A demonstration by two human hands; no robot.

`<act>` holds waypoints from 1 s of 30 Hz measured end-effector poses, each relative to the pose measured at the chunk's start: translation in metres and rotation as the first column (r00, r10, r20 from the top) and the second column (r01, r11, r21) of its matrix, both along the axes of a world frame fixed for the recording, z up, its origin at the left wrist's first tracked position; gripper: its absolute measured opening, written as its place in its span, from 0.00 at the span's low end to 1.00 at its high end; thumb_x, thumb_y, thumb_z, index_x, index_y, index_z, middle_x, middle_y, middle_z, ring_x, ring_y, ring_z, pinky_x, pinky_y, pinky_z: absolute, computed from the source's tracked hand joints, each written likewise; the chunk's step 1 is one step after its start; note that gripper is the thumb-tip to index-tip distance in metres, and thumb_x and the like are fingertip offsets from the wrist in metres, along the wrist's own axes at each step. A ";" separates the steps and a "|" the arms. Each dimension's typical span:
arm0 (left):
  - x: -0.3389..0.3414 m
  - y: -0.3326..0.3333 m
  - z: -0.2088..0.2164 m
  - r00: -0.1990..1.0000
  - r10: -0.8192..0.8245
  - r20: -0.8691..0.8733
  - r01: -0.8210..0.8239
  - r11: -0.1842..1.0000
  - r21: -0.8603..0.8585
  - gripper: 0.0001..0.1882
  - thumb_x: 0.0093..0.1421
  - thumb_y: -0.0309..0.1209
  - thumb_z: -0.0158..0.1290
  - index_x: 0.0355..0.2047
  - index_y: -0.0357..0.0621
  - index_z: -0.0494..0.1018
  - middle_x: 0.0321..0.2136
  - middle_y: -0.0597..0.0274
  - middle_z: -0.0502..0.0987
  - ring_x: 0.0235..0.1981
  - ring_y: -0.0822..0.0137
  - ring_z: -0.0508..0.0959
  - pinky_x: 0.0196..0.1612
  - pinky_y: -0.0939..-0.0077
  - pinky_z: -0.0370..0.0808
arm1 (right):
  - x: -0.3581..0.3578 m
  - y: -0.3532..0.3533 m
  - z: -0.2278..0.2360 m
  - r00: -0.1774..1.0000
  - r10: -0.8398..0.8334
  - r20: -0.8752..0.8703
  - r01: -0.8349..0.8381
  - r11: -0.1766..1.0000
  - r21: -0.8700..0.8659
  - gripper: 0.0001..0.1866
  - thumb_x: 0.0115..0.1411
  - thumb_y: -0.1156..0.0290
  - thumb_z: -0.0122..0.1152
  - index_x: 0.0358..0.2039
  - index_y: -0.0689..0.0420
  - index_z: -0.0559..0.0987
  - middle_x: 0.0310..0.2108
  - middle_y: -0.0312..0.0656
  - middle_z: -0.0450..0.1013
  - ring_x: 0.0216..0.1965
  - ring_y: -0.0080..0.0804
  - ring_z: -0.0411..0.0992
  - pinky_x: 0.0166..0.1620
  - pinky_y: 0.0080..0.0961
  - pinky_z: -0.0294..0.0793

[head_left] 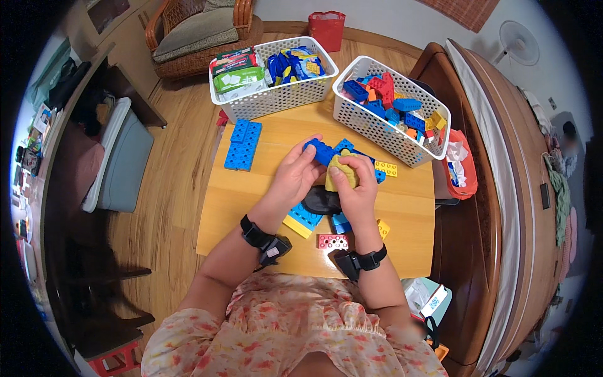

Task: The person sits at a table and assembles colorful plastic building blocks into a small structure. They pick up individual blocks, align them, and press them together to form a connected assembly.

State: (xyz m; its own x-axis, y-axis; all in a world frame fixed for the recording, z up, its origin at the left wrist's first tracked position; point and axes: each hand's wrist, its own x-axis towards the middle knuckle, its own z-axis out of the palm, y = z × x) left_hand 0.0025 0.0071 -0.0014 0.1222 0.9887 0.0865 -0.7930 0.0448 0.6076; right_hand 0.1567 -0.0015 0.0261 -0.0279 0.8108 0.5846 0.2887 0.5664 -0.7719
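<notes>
Over the middle of the table, my left hand (298,169) is closed on a dark blue toy building brick (321,152). My right hand (358,185) grips a crumpled yellow cloth (341,173), which touches the brick's right end. Partly hidden beneath my hands lies a black oval item (321,201) whose kind I cannot make out. Closer to me are a light blue and yellow brick piece (304,218), a red and white brick (333,242) and a yellow brick (382,229). Beyond my right hand sit more blue bricks (345,145) and a yellow brick (387,168).
Joined blue bricks (243,147) lie at the table's left. One white basket (276,97) with packets stands at the back; another (383,135) holds loose coloured bricks at the back right. A red bag (463,166) hangs beside the table (229,213). A wooden bed frame borders the right.
</notes>
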 end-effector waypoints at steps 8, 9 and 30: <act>-0.005 -0.005 0.011 0.945 0.023 -0.326 0.003 0.997 0.080 0.27 0.71 0.33 0.47 0.66 0.41 0.56 0.49 0.59 0.72 0.52 0.65 0.73 0.55 0.66 0.73 | 0.008 0.007 -0.001 0.991 -0.132 -0.007 0.132 0.991 -0.032 0.09 0.54 0.75 0.66 0.37 0.59 0.80 0.40 0.48 0.73 0.44 0.44 0.72 0.48 0.33 0.72; -0.004 -0.006 0.011 0.881 0.058 -0.469 -0.015 0.995 0.096 0.27 0.70 0.31 0.47 0.67 0.41 0.55 0.50 0.60 0.72 0.51 0.67 0.74 0.53 0.68 0.73 | 0.007 0.005 0.000 0.991 -0.132 -0.005 0.131 0.991 -0.032 0.09 0.54 0.75 0.66 0.37 0.59 0.80 0.40 0.48 0.73 0.44 0.44 0.72 0.48 0.33 0.72; -0.002 -0.003 0.011 0.886 0.053 -0.460 -0.038 0.998 0.041 0.24 0.63 0.23 0.55 0.60 0.37 0.65 0.51 0.59 0.73 0.50 0.69 0.75 0.54 0.74 0.73 | 0.002 0.003 -0.005 0.999 0.034 -0.015 -0.036 0.990 -0.134 0.07 0.55 0.75 0.66 0.34 0.60 0.80 0.36 0.45 0.75 0.40 0.40 0.74 0.46 0.31 0.73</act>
